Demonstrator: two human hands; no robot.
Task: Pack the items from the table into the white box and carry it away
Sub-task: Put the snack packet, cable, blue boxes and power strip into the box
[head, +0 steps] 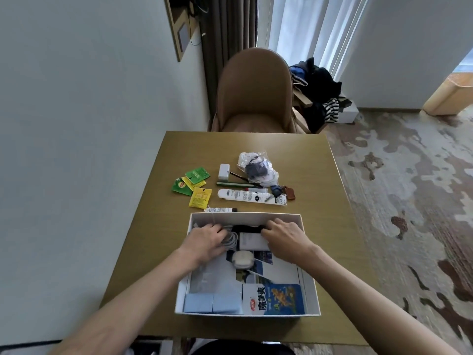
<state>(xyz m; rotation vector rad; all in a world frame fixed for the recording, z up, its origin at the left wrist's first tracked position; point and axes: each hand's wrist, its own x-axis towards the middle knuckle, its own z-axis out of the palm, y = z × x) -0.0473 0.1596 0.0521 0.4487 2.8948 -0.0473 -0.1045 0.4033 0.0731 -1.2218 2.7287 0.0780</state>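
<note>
While packing was under way, both hands worked inside the white box (308,285) at the table's near edge: left hand (204,239) curled on a white cable (231,239), right hand (284,237) gripping a black item (247,228). Probably next: tea packets (192,184) and tube (252,196), mid-table.

**Far end of the box crowded, table edges open**

Both hands fill the far end of the white box (308,252), the left hand (204,242) on a coiled white cable (231,239), the right hand (284,239) on a black item (247,228). Blue packs (212,302) and a snack bag (273,298) cover the near end. Beyond the far wall lie a small tube (221,209), tea sachets (192,187), a long white tube (252,196), pens (238,184) and a plastic bag (258,167), close together. The table (307,155) is bare along its far and right edges. A chair (253,90) stands behind it.
</note>
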